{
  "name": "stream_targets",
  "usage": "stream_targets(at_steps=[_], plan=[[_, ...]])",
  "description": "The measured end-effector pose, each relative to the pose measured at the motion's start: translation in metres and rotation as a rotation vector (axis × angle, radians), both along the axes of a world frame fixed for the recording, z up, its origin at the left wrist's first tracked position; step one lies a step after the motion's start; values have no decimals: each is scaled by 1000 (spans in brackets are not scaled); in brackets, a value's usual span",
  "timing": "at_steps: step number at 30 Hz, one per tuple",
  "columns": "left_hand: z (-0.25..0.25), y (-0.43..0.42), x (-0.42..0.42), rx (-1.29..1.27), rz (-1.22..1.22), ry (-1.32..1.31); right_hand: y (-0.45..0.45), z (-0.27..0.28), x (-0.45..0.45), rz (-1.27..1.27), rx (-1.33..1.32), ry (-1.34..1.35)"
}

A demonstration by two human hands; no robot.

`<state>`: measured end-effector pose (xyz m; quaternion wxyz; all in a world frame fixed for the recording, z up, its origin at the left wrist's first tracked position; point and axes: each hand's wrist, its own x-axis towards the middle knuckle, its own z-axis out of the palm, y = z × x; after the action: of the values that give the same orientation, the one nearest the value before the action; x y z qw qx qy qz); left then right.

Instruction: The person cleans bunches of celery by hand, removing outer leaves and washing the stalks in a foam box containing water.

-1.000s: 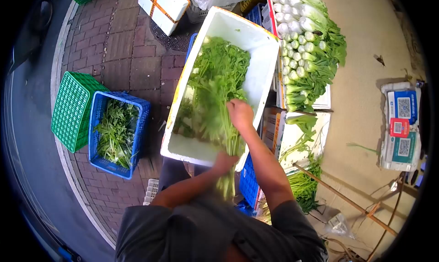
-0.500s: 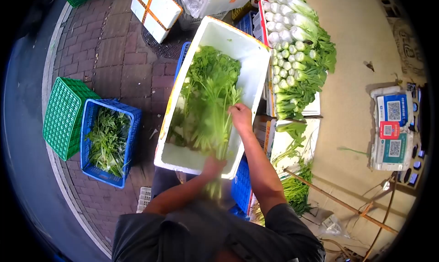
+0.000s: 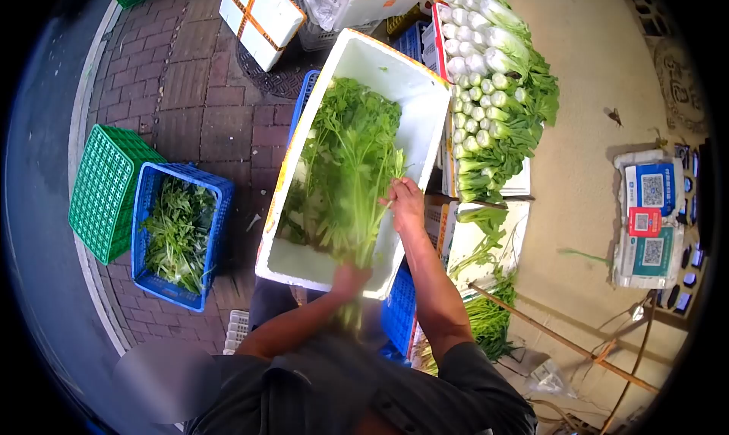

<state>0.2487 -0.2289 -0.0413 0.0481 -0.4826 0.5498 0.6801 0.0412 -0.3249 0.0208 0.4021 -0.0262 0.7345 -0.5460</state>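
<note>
A white foam box (image 3: 296,262) stands tilted in front of me with leafy green stalks (image 3: 353,154) inside. My left hand (image 3: 351,280) is wrapped round the lower stems of a bunch, over the box's near edge; the stem ends stick out below it. Farther up on the right, my right hand (image 3: 405,204) pinches a leafy stalk at the side of the same bunch, near the box's right wall. The left hand and lower stems are slightly blurred.
On the left stand a blue crate (image 3: 182,173) of greens and a green crate (image 3: 106,192). White-stemmed vegetables (image 3: 493,78) are stacked at the right. Beyond are a foam lid (image 3: 262,21) and another foam box (image 3: 380,6). A wooden stick (image 3: 562,336) lies lower right.
My right hand has shifted slightly right and down from the bunch's middle, with its fingers at a side stalk. My left hand stays round the stems. A blurred grey shape has appeared at the lower left.
</note>
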Motion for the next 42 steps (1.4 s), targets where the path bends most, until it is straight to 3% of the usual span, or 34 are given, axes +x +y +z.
stream_targets(at_steps=[8,11,17,19,20,22,24,25,27,28,29,30,31,32,33,34,37,42], plan=[[-13,11,3,-112,1,17,2,7,-16,-41,-28,37],[-21,16,8,-84,42,38,-10,55,-34,-153,-23,81],[-1,0,11,52,77,44,-36,135,1,-105,-335,268],[-22,12,12,-53,77,62,-37,140,38,128,-355,349],[-54,31,8,-212,65,146,-37,145,70,256,-493,287],[-120,72,0,-529,37,320,-31,150,131,676,-385,344],[-89,58,7,-23,124,113,-28,152,186,1062,-381,316],[-63,42,5,-22,83,55,-29,149,203,1239,-408,241],[-12,11,3,-19,-5,-59,-29,145,189,1104,-245,224],[-22,15,9,-125,-12,39,-31,137,181,1040,-164,215],[-32,21,15,-229,-20,138,-32,104,168,700,-170,112],[-30,19,17,-194,-32,166,-41,81,131,688,-177,445],[-29,17,19,-158,-44,194,-43,43,90,415,-368,-40],[-15,6,21,17,-59,151,-54,42,62,470,55,500],[-1,-3,22,191,-77,108,-58,21,33,435,52,466],[10,-8,23,157,-55,155,-59,-3,9,398,49,432],[-2,3,24,146,-32,182,-64,-24,-26,902,494,883],[-18,15,30,145,-2,221,-77,-16,-30,756,715,797]])
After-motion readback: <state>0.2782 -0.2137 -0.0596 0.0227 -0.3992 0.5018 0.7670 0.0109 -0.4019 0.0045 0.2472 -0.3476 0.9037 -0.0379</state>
